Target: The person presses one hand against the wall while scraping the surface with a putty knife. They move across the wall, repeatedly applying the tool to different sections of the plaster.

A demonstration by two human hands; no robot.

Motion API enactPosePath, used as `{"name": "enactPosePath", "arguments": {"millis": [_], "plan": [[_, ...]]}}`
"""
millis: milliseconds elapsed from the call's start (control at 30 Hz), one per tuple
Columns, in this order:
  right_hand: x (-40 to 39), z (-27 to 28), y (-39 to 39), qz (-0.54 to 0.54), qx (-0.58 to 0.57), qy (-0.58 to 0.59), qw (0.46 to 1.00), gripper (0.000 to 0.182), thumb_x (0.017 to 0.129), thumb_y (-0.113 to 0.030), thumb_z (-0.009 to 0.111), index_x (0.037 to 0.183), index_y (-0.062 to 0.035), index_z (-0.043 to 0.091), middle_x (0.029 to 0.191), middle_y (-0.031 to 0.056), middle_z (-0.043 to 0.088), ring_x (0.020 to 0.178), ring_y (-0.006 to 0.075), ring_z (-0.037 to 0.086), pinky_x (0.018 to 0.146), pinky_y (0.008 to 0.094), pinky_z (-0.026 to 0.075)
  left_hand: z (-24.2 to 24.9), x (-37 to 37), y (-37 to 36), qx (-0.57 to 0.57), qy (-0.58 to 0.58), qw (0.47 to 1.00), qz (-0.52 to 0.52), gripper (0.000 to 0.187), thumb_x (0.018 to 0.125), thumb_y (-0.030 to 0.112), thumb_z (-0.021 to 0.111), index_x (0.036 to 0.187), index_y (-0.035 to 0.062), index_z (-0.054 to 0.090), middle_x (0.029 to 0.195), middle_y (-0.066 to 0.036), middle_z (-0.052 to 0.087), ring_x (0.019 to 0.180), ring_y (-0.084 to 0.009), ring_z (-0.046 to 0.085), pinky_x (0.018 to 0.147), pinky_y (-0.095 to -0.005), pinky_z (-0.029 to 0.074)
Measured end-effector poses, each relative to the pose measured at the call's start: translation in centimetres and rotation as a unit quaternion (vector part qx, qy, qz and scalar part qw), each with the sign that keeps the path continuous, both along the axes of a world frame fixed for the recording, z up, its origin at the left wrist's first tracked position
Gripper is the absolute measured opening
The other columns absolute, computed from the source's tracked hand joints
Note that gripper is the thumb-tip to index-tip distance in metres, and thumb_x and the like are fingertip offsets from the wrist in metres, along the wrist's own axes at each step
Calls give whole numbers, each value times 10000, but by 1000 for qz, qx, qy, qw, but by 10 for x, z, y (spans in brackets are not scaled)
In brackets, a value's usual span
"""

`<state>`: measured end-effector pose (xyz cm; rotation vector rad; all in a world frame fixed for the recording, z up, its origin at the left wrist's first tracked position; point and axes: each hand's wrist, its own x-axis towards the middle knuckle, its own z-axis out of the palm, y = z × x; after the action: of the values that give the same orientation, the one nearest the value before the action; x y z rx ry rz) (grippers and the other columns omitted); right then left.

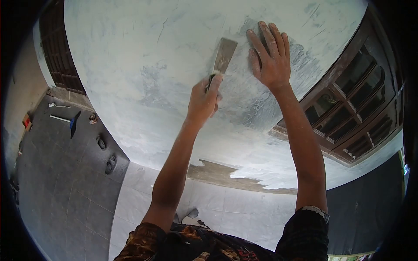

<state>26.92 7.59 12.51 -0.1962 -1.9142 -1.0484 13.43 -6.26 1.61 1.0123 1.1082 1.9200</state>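
My left hand (203,101) is closed around the handle of a putty knife (226,55). The knife's wide metal blade points up, close to a wall (117,56) with patchy white and grey filler; whether its edge touches cannot be made out. To the right of the blade, my right hand (274,65) lies with fingers spread against the wall, holding nothing. White dust marks its fingers. Darker grey patches and rough streaks show around both hands, and a bare brown strip (213,172) runs along the wall's foot.
A brown wooden window with glass panes (355,93) is set in the wall at right. Over the grey floor (65,174) at left lie a blue-headed broom (72,124) and a pair of dark sandals (110,164). A dark panel (365,213) stands at lower right.
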Motion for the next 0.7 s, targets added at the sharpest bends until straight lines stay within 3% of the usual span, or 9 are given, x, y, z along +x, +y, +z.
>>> {"name": "enactPosePath", "arguments": {"millis": [100, 167, 300, 367, 500, 567, 700], "plan": [[0, 1, 0, 2, 1, 1, 1000, 473, 864, -208, 616, 1336, -205, 586, 1461, 91, 473, 1367, 306, 410, 1131, 525, 292, -8, 1, 0, -27, -15, 999, -26, 344, 987, 386, 552, 901, 54, 576, 565, 15, 474, 345, -59, 392, 310, -252, 286], [0, 1, 0, 0, 0, 3, 1000, 471, 862, -205, 615, 1332, -202, 589, 1454, 91, 482, 1363, 308, 416, 1130, 526, 294, 1, -2, 10, -8, 9, 1000, -7, 384, 984, 453, 549, 978, 72, 602, 570, 24, 466, 348, -51, 383, 311, -230, 279], [0, 2, 0, 6, 4, 6, 1000, 466, 859, -204, 617, 1324, -198, 596, 1451, 89, 486, 1363, 308, 418, 1130, 527, 294, 4, -2, 9, 20, 21, 1000, 2, 385, 987, 445, 545, 975, 64, 603, 571, 24, 465, 345, -52, 380, 306, -235, 274], [0, 0, -1, 4, -9, 3, 1000, 471, 858, -207, 620, 1328, -197, 592, 1454, 85, 483, 1365, 308, 415, 1129, 528, 294, -14, 5, -2, -10, -8, 1000, 3, 345, 989, 385, 557, 871, 62, 561, 559, 11, 478, 343, -61, 396, 310, -248, 287], [0, 0, 1, 0, -4, 2, 1000, 473, 857, -212, 626, 1328, -199, 592, 1459, 80, 478, 1369, 304, 412, 1130, 526, 294, -5, -1, 5, -22, -6, 1000, 3, 346, 992, 388, 551, 875, 63, 567, 551, 15, 466, 343, -60, 398, 312, -244, 283], [1, 1, 0, 4, -2, 2, 1000, 469, 858, -215, 629, 1325, -201, 595, 1462, 78, 477, 1372, 299, 410, 1132, 522, 293, 13, -5, 9, 25, 1, 1000, -11, 355, 993, 398, 547, 884, 61, 569, 548, 18, 458, 342, -59, 398, 311, -244, 281], [1, 0, 1, 0, -9, 2, 1000, 471, 859, -213, 630, 1328, -205, 591, 1466, 78, 472, 1376, 296, 406, 1139, 516, 286, -5, -1, 4, 7, 9, 1000, 17, 351, 990, 394, 552, 868, 65, 561, 542, 21, 451, 344, -58, 393, 312, -248, 275]]}}
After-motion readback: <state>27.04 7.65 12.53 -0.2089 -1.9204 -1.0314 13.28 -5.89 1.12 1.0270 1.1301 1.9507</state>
